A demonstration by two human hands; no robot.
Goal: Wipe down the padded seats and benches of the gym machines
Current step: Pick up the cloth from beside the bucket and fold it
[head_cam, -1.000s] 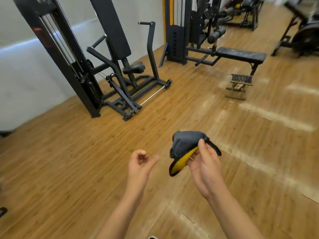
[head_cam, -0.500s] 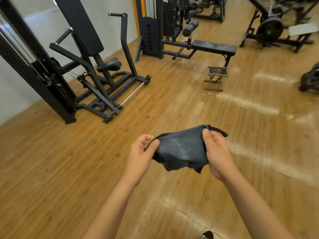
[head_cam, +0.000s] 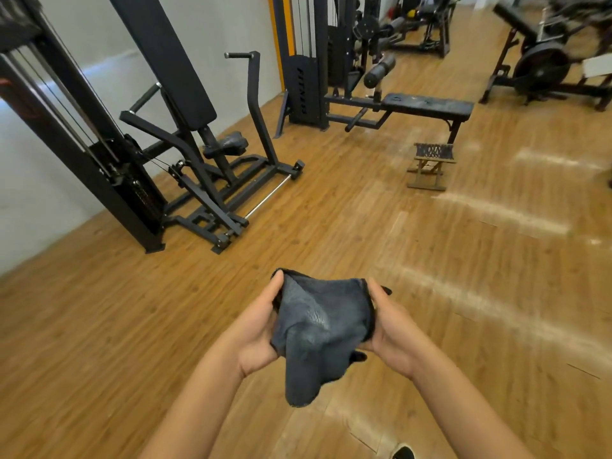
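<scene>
Where the left hand (head_cam: 258, 329) sits: curled round the left edge of the grey cloth (head_cam: 321, 323), thumb on top.
Right hand (head_cam: 390, 329): gripping the cloth's right edge.
Cloth: bunched between both hands, one end hanging down above the wooden floor (head_cam: 430, 260).
Seat (head_cam: 228, 144): small black pad on the machine ahead-left, well apart.
Padded bench (head_cam: 427, 106): farther off, ahead-right, a low stool (head_cam: 430, 167) near it.
</scene>
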